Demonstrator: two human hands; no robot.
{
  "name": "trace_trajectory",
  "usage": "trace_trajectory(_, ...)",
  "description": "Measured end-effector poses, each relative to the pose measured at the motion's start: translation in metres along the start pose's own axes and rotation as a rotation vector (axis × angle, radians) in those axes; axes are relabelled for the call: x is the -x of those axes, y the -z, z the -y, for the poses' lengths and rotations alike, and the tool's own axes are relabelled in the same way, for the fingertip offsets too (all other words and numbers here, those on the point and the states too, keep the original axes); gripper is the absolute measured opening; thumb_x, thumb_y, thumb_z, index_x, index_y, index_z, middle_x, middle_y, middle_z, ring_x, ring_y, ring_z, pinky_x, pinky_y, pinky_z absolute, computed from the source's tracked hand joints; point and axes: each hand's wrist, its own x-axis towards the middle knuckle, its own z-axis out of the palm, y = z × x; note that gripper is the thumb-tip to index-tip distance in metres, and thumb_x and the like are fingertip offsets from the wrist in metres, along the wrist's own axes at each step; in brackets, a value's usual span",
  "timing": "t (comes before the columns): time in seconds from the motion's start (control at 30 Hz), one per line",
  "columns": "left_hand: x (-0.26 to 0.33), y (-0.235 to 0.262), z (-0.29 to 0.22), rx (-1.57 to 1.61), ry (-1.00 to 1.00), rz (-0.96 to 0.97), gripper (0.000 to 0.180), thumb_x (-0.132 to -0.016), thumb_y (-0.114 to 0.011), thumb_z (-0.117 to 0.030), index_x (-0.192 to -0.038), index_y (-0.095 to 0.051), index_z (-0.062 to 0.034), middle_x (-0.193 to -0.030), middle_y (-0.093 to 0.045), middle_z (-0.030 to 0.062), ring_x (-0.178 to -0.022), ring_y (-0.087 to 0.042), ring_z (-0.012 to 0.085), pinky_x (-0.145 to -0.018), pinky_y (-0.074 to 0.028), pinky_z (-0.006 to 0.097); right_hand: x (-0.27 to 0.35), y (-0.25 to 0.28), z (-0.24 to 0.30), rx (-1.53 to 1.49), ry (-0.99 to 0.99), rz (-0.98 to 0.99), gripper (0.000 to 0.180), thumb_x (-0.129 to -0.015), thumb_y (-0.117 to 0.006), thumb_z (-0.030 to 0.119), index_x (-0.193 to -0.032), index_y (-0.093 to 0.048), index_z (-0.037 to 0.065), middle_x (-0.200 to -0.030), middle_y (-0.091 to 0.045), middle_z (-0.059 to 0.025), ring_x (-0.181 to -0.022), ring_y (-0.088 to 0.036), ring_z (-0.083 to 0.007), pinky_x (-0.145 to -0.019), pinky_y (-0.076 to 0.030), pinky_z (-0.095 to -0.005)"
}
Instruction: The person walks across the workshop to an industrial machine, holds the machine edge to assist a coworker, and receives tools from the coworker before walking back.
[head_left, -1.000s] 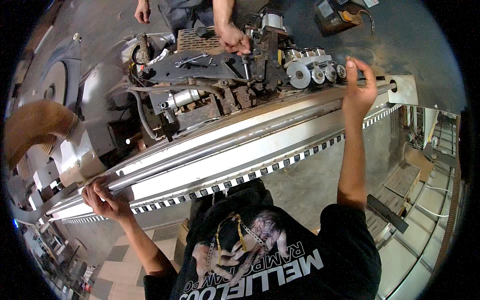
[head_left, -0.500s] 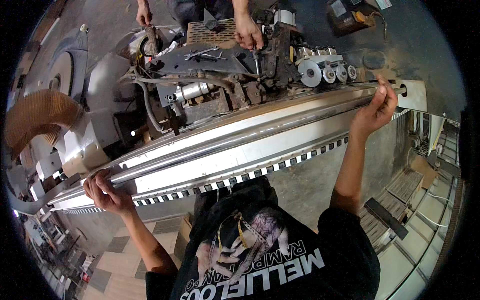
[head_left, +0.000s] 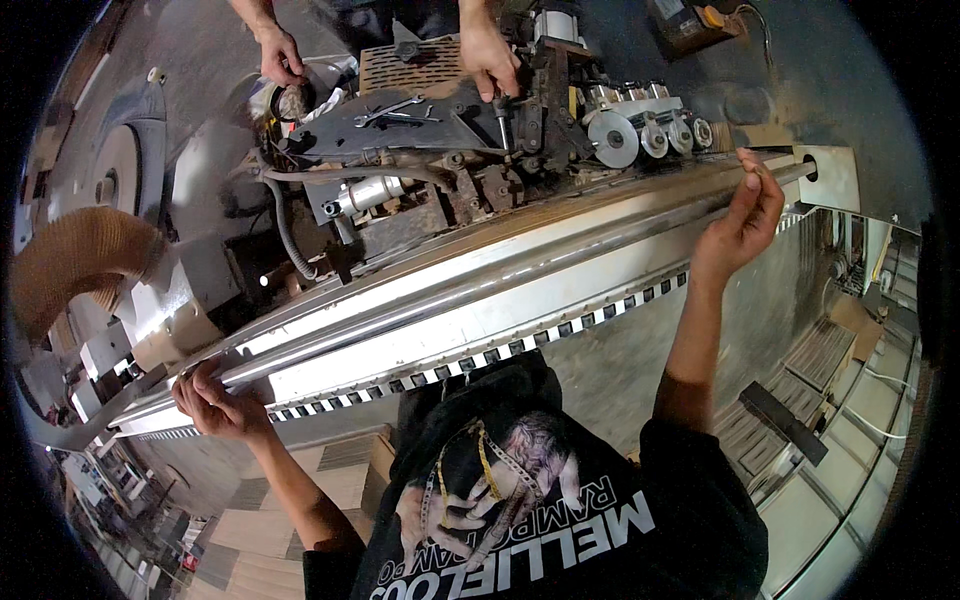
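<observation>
The left hand (head_left: pixel 222 400) comes up from the lower left, wrist bent, with its fingers curled at the near side of a long white beam (head_left: pixel 440 330); whether this half-closed grip has hold of anything cannot be told. The right hand (head_left: pixel 740 230) is raised near the beam's far right end, palm side inward, thumb and fingertips drawn together; anything thin between them is too small to make out. The beam slants across in front of the person's body, with a strip of black and white squares (head_left: pixel 500 353) along its near edge and a metal rod (head_left: pixel 470 289) along it. Beyond is a dark machine with wrenches (head_left: pixel 392 110) lying on it. A co-worker's one hand (head_left: pixel 490 65) grasps an upright tool (head_left: pixel 503 122); the other (head_left: pixel 283 58) is over a round tub (head_left: pixel 262 102), its contents unclear.
</observation>
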Motion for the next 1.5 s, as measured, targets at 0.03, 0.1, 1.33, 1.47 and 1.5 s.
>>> trace_trajectory(0.03,-0.001,0.000,-0.001,-0.006,0.015,0.001,0.049,-0.107,-0.044,-0.030,-0.082,-0.070,0.0036,-0.083,-0.066,0.0085,-0.093,-0.054,0.0260,-0.087,-0.042,0.043,0.000,0.001,0.000,-0.032,0.001,-0.009,0.020,-0.104,-0.055,0.017,-0.113,-0.059,0.000,-0.116,-0.066,-0.0125,-0.111,-0.061,-0.0198,-0.102,-0.046,-0.0347)
trace_trajectory(0.1,0.008,-0.001,0.009,0.045,0.056,-0.043,0.048,-0.107,-0.044,-0.028,-0.081,-0.069,0.0043,-0.083,-0.065,0.0088,-0.097,-0.053,0.0257,-0.088,-0.042,0.043,-0.001,0.000,-0.001,-0.049,0.024,0.003,0.020,-0.104,-0.055,0.017,-0.113,-0.060,0.000,-0.116,-0.066,-0.0122,-0.110,-0.061,-0.0195,-0.101,-0.046,-0.0342)
trace_trajectory(1.33,0.007,0.002,0.005,0.003,0.158,0.030,0.056,-0.108,-0.037,-0.036,-0.075,-0.059,0.0028,-0.075,-0.056,0.0094,-0.082,-0.051,0.0235,-0.086,-0.044,0.042,0.004,0.002,-0.004,-0.019,-0.016,-0.020,0.020,-0.100,-0.060,0.017,-0.106,-0.062,-0.002,-0.105,-0.070,-0.0149,-0.100,-0.065,-0.0223,-0.096,-0.049,-0.0369)
trace_trajectory(1.47,0.008,0.006,0.008,0.017,0.183,0.051,0.058,-0.108,-0.036,-0.037,-0.077,-0.061,0.0051,-0.079,-0.057,0.0107,-0.083,-0.053,0.0242,-0.087,-0.046,0.042,0.003,0.005,-0.006,0.033,0.016,-0.002,0.019,-0.101,-0.059,0.015,-0.106,-0.062,-0.002,-0.105,-0.070,-0.0148,-0.100,-0.065,-0.0221,-0.096,-0.049,-0.0370)
trace_trajectory(1.5,0.009,0.005,0.007,0.039,0.215,0.025,0.059,-0.108,-0.036,-0.037,-0.078,-0.062,0.0059,-0.080,-0.057,0.0110,-0.083,-0.054,0.0246,-0.089,-0.045,0.043,0.003,0.003,-0.005,0.054,0.016,-0.003,0.019,-0.101,-0.058,0.016,-0.106,-0.063,-0.002,-0.105,-0.070,-0.0149,-0.100,-0.065,-0.0224,-0.096,-0.049,-0.0372)
